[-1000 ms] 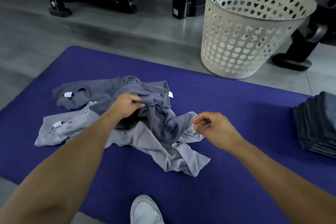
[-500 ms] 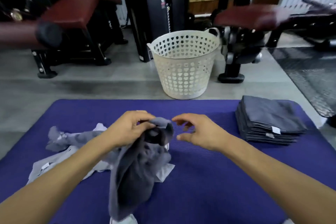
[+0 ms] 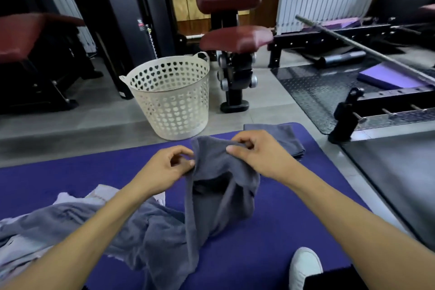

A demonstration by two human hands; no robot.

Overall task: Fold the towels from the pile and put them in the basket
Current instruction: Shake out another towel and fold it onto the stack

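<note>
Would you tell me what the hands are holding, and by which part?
Both hands, left hand and right hand, pinch the dark grey towel along its top edge.

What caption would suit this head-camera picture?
Both hands, left hand and right hand, pinch a grey towel above a purple mat, near a white basket.

Bare forearms, white shoe (image 3: 305,266)

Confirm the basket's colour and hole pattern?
Cream-white basket, heart-shaped holes all round its wall. Head view, the only one.
</note>
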